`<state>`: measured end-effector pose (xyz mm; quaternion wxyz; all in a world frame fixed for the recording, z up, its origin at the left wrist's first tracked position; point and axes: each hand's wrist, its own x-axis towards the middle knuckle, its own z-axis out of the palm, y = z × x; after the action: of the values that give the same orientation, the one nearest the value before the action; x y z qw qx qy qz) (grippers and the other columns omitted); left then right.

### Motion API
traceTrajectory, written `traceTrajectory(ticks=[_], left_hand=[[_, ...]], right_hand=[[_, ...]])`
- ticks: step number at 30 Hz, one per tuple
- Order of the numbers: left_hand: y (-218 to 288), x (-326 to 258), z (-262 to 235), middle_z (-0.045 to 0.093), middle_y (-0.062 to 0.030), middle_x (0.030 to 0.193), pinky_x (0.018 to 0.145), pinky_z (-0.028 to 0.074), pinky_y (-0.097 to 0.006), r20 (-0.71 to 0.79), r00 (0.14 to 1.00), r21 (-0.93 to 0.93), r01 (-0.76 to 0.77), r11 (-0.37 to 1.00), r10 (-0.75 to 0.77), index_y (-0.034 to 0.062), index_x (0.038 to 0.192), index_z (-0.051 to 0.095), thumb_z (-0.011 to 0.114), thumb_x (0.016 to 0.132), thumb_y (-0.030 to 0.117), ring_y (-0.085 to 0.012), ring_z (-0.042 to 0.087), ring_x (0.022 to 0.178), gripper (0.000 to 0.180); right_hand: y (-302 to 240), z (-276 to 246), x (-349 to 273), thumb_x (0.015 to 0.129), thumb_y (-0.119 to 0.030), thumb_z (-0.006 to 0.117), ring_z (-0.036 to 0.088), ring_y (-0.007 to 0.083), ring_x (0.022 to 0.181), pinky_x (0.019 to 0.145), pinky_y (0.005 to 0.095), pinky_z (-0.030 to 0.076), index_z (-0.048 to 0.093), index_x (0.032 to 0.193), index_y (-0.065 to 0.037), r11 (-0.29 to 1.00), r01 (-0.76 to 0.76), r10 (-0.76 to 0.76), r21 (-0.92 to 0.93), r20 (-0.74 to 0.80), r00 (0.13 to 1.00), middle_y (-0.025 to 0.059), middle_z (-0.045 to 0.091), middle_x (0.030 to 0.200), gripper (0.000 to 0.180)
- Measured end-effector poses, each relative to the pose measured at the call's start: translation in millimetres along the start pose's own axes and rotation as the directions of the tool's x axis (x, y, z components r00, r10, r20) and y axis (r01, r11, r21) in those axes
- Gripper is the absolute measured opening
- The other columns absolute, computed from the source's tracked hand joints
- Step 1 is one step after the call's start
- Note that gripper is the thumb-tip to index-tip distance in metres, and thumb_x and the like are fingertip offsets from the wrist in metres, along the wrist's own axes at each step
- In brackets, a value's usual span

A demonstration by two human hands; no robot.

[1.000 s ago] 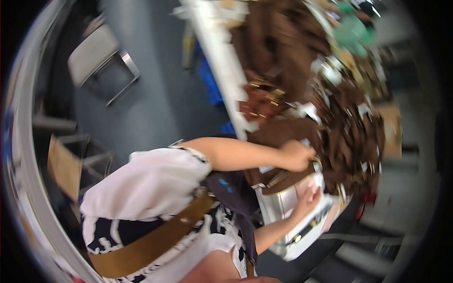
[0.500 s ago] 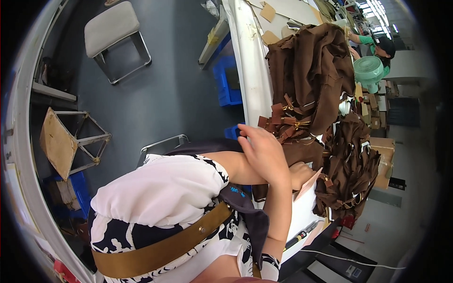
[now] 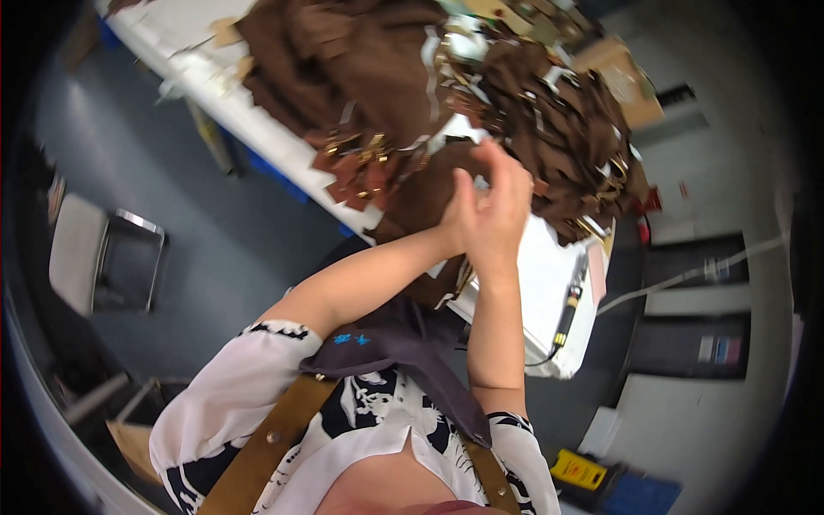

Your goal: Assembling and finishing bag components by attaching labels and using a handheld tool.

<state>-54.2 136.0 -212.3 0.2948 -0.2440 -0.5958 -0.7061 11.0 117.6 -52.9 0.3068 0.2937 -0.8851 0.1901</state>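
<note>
My right hand is raised over a brown fabric piece, its fingers loosely spread and blurred, with nothing visible in them. My left forearm reaches in from the left, and its wrist passes behind my right hand. That hides most of my left hand, so its fingers and anything in them cannot be made out. Beyond lies a big heap of brown fabric with reddish-brown tabs and brass-coloured zippers along its near edge. A second heap of brown pieces with white edges lies to the right.
The white table carries a black and yellow stick-shaped tool with a cord and a pinkish card. A cardboard box stands behind the right heap. On the floor at left is a grey-seated chair.
The view has swung to the right, shifting the table and heaps leftward and up. My right hand still crosses over the left, its fingers now pointing away from me. My left hand has become mostly hidden.
</note>
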Motion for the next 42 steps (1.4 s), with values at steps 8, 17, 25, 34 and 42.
traceTrajectory(ticks=[8,17,25,34,42], left_hand=[[50,6,11,0.064,-0.0097,0.097,0.087,0.047,-0.045,0.373,0.877,0.566,0.044,0.823,-0.304,0.0196,0.138,0.053,0.062,0.087,0.023,-0.0308,0.062,0.099,0.052],[47,16,15,0.064,-0.0115,0.107,0.090,0.046,-0.046,0.443,0.801,0.609,0.061,0.791,-0.402,0.0139,0.122,0.062,0.072,0.077,0.024,-0.0323,0.061,0.104,0.047],[41,30,24,0.062,-0.0222,0.120,0.096,0.045,-0.047,0.529,0.693,0.624,0.073,0.778,-0.490,0.0094,0.155,0.024,0.077,0.072,0.021,-0.0370,0.059,0.113,0.099],[12,37,-7,0.065,-0.0089,0.110,0.080,0.049,-0.024,0.467,0.686,-0.060,0.655,0.753,-0.559,0.0054,0.141,0.046,0.049,0.075,-0.019,-0.0155,0.064,0.093,0.070],[31,52,-5,0.065,-0.0138,0.117,0.094,0.046,-0.028,0.364,0.575,-0.151,0.813,0.562,-0.733,-0.0002,0.135,0.049,0.049,0.079,-0.015,-0.0192,0.061,0.106,0.058]], right_hand=[[102,-30,-134,0.087,-0.029,0.072,0.055,0.0428,0.122,0.103,0.0451,0.044,0.043,0.140,0.010,0.879,-0.455,0.470,-0.140,0.094,0.878,0.0293,0.056,0.132,0.072],[128,-87,-146,0.102,-0.020,0.060,0.063,0.0148,0.098,0.089,0.0274,0.048,0.065,0.117,0.005,0.656,-0.531,0.748,0.537,-0.369,0.551,0.0092,0.069,0.109,0.030],[129,-92,-181,0.093,-0.015,0.070,0.066,0.0180,0.096,0.085,0.0290,0.052,0.059,0.122,0.005,0.176,-0.424,0.885,0.889,0.046,0.464,0.0124,0.068,0.110,0.037],[159,-87,-185,0.088,-0.015,0.073,0.065,0.0153,0.077,0.069,0.0279,0.052,0.061,0.104,0.005,0.236,-0.745,0.904,0.624,0.139,0.403,0.0105,0.068,0.091,0.028],[143,-79,-155,0.083,-0.017,0.076,0.065,0.0147,0.077,0.069,0.0264,0.051,0.061,0.106,0.007,0.281,-0.779,0.783,0.561,0.335,0.524,0.0111,0.070,0.091,0.037]])
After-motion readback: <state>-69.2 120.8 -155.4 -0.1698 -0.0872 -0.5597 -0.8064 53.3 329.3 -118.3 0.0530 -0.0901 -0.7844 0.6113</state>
